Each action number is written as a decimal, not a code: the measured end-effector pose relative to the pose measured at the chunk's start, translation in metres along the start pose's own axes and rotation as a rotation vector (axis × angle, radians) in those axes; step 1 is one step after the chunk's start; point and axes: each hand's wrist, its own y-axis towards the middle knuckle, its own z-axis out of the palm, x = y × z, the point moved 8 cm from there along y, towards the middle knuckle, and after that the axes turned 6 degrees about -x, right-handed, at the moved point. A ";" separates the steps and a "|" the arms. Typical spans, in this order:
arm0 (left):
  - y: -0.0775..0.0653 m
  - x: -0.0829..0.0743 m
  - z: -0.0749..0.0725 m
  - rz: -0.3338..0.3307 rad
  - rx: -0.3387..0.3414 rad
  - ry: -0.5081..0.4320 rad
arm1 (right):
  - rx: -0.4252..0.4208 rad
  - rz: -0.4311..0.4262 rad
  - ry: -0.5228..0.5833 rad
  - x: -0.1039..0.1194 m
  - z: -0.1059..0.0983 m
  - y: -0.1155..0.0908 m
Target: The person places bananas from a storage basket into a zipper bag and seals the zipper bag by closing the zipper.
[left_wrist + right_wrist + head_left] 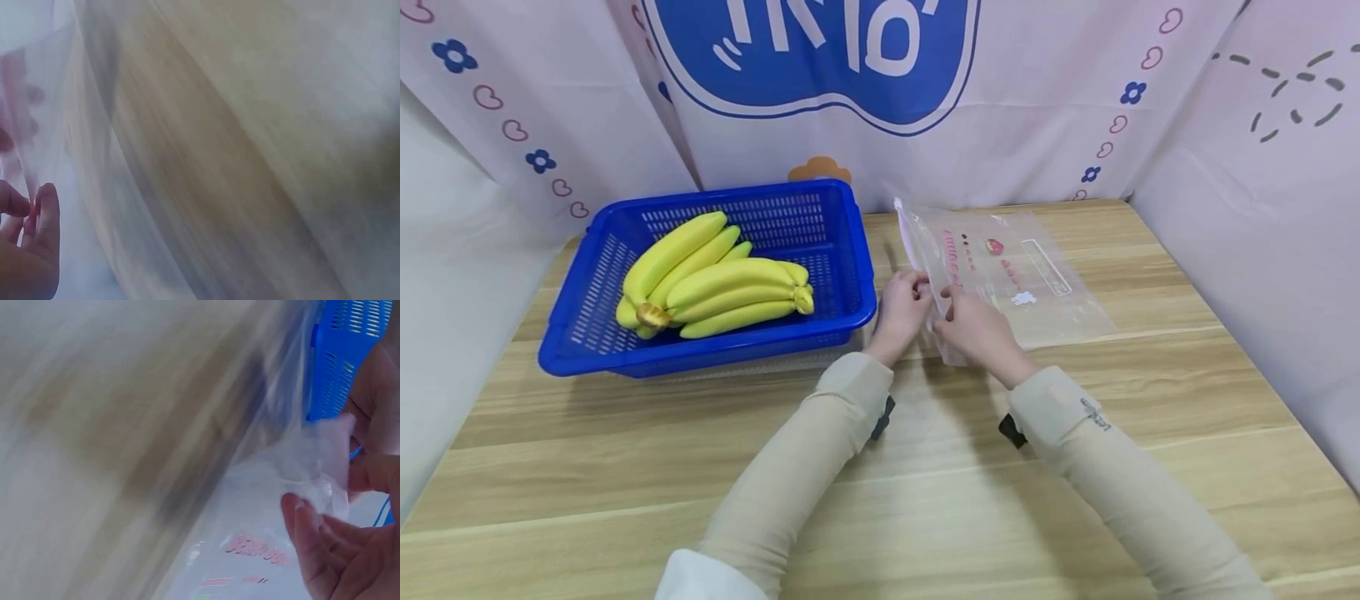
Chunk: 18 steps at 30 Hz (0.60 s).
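"Here, at a seam of clear film, a person's left hand (902,310) and right hand (979,327) work side by side. How are they set?"

"Each grip is narrowed to a pinch, thumb against fingers, on the raised left edge of a clear plastic bag (1011,271). Which layer of film each one has hold of, the pictures do not make plain."

"And the step in hand?"

"Parting that edge, by the look of it. It should go best with one layer to each grip — the film rolled lightly between thumb and fingertip until the layers slide, then eased apart evenly. A hard tug could crease or stretch so thin a plastic."

"What of the rest of the bag?"

"It lies on the worktop (625,479), to the right of the basket, its printed strawberry (995,247) face up. A small white slider (898,203) sits at the edge's far end; fingers would do well to stay clear of it, and the flat part is best left lying as it is."

"Farther out?"

"Just beside the left hand, a blue basket (859,267) holding bunches of yellow bananas (730,293) — neither hand on them. Behind it all hangs a white cloth (1022,71) with a blue emblem (820,79)."
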 end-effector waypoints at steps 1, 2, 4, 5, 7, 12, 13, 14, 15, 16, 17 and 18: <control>-0.002 -0.004 0.000 0.023 0.001 0.018 | -0.006 -0.002 -0.002 0.001 -0.001 0.000; -0.003 -0.008 0.000 0.043 0.006 0.036 | -0.013 -0.007 -0.003 0.002 -0.003 0.001; -0.006 -0.013 0.001 0.065 0.030 0.064 | -0.025 -0.018 -0.003 0.004 -0.006 0.001; -0.006 -0.015 0.002 0.070 0.043 0.075 | -0.038 -0.032 -0.002 0.005 -0.008 0.002; -0.006 -0.015 0.003 0.064 0.061 0.096 | -0.064 -0.050 -0.002 0.005 -0.012 0.003; -0.005 -0.011 -0.002 -0.032 0.052 0.143 | -0.144 -0.065 0.013 0.004 -0.030 0.004; -0.005 -0.010 -0.003 -0.050 0.045 0.150 | -0.160 -0.057 0.027 0.003 -0.034 0.004; -0.005 -0.008 -0.005 -0.067 0.040 0.153 | -0.177 -0.054 0.036 0.002 -0.038 0.004; -0.005 -0.007 -0.005 -0.081 0.038 0.157 | -0.195 -0.052 0.042 0.002 -0.041 0.005; -0.005 -0.007 -0.006 -0.084 0.033 0.157 | -0.211 -0.054 0.046 0.002 -0.044 0.005; -0.005 -0.007 -0.007 -0.080 0.030 0.154 | -0.218 -0.052 0.059 0.001 -0.047 0.005; -0.005 -0.008 -0.008 -0.064 0.022 0.150 | -0.220 -0.050 0.067 0.001 -0.048 0.005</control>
